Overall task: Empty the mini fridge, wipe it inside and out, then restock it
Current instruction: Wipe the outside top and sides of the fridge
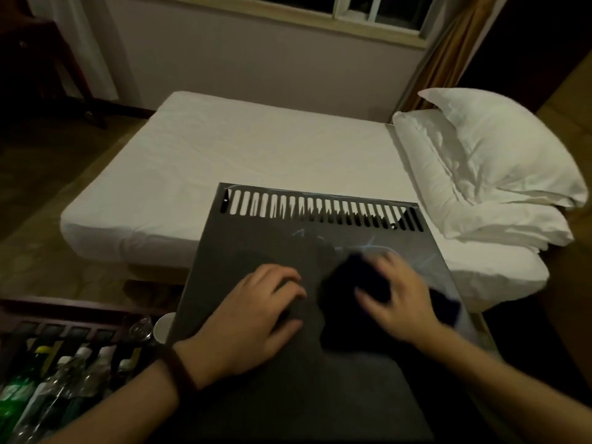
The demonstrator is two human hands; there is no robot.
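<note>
A dark cloth is gripped by the blurred right hand on the mini fridge top, while the left hand, fingers loosely curled, is rested beside it.

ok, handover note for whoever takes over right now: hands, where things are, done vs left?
Left hand: resting on the mini fridge's top panel, fingers curled, holding nothing.
Right hand: blurred, gripping the dark cloth against the top, near the vent slots.
Bottles: out of the fridge, in the wooden rack at lower left, with a white cup beside the fridge.
Done: the bottles are out. In progress: outside top wipe. The inside is not visible, so check it. Left: the rest of the wiping, then restock.
</note>
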